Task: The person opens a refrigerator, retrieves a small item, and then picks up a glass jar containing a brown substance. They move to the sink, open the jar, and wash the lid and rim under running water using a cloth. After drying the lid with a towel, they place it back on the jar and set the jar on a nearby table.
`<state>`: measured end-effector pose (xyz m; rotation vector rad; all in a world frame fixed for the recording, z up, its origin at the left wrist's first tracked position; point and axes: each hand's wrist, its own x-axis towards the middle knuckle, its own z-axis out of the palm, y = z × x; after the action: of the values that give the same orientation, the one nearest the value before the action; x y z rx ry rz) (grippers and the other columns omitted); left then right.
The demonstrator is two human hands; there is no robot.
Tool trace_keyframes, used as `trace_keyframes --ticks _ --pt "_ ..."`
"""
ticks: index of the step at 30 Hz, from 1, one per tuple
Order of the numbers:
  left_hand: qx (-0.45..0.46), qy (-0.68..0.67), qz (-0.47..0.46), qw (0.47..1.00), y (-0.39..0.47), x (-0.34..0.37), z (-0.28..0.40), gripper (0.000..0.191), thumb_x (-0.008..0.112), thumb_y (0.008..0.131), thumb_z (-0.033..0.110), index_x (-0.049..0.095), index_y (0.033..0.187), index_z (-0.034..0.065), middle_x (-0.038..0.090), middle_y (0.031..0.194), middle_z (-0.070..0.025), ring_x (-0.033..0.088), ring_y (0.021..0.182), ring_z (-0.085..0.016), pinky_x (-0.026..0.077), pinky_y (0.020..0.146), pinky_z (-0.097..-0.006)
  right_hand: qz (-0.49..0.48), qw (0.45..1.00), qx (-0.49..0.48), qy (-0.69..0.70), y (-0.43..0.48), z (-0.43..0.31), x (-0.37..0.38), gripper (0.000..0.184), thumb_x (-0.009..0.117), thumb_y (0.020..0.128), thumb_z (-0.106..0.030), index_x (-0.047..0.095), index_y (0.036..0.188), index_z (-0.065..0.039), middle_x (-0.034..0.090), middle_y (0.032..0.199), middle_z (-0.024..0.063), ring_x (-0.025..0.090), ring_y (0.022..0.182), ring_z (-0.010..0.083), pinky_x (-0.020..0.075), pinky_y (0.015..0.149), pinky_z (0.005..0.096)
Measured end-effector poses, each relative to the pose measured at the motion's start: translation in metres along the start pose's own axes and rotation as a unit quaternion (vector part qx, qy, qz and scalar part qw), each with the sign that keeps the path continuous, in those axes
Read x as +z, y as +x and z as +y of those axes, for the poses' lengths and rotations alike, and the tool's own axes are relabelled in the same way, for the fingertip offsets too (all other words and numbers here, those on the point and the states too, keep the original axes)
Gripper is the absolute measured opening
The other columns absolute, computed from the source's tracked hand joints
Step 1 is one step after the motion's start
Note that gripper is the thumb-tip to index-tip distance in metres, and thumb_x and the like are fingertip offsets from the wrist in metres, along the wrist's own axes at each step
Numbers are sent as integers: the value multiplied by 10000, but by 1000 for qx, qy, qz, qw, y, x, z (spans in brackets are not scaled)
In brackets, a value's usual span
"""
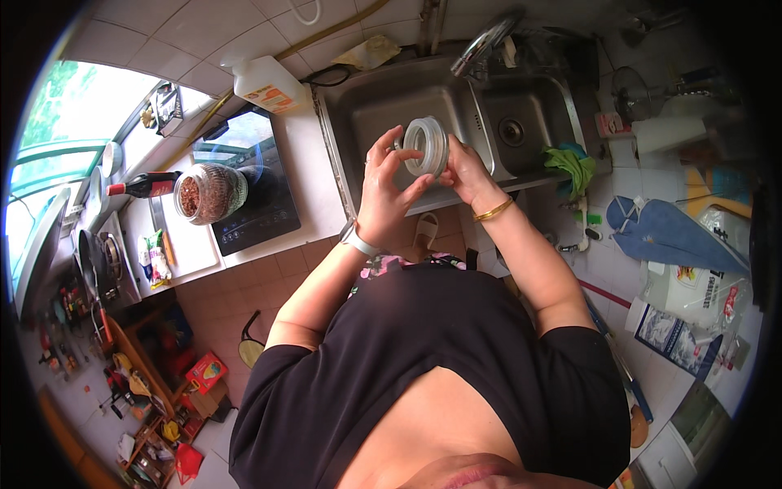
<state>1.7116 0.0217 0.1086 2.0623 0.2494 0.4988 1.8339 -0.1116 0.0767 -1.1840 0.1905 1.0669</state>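
Note:
Above the larger basin of a stainless steel sink [397, 101], a round clear jar lid with a pale rim [435, 147] is held up on its edge. My right hand [467, 168] grips the lid's right side. The fingers of my left hand [388, 177] are spread at its left side, one finger across the opening and the thumb near the lower rim; whether they press on it is hard to tell. To the left, a ribbed glass jar [211, 192] with reddish-brown contents stands uncovered at the black cooktop [256, 208].
A chrome faucet [486, 46] reaches over the sink's divider. Green and blue cloths [571, 168] hang at the sink's right edge. A white plastic jug [269, 84] stands left of the sink. A dark bottle [145, 185], a knife [166, 244] and food packets [154, 258] are on the left counter.

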Motion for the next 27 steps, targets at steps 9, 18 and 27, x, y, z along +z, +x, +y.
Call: trace_keyframes --ticks 9,18,27 --pt "-24 -41 -10 999 16 35 -1 225 791 755 116 669 930 42 538 1361 -155 512 1224 -347 429 994 -439 0 998 48 42 11 -8 -31 328 569 942 -428 555 787 -140 431 567 -43 347 433 63 260 397 219" --pt "9 -16 -22 1000 31 33 -16 116 697 845 61 697 947 7 598 1273 -140 521 1207 -349 421 1001 -438 50 996 43 62 19 -9 -29 283 539 962 -396 546 838 -142 440 602 -37 353 451 55 227 394 221" --pt "-2 -59 -78 995 40 28 -48 125 595 917 61 708 924 7 646 1196 -99 520 1219 -329 415 1012 -412 125 986 38 105 30 5 -16 311 553 952 -404 529 791 -139 434 592 -40 345 433 58 220 384 226"
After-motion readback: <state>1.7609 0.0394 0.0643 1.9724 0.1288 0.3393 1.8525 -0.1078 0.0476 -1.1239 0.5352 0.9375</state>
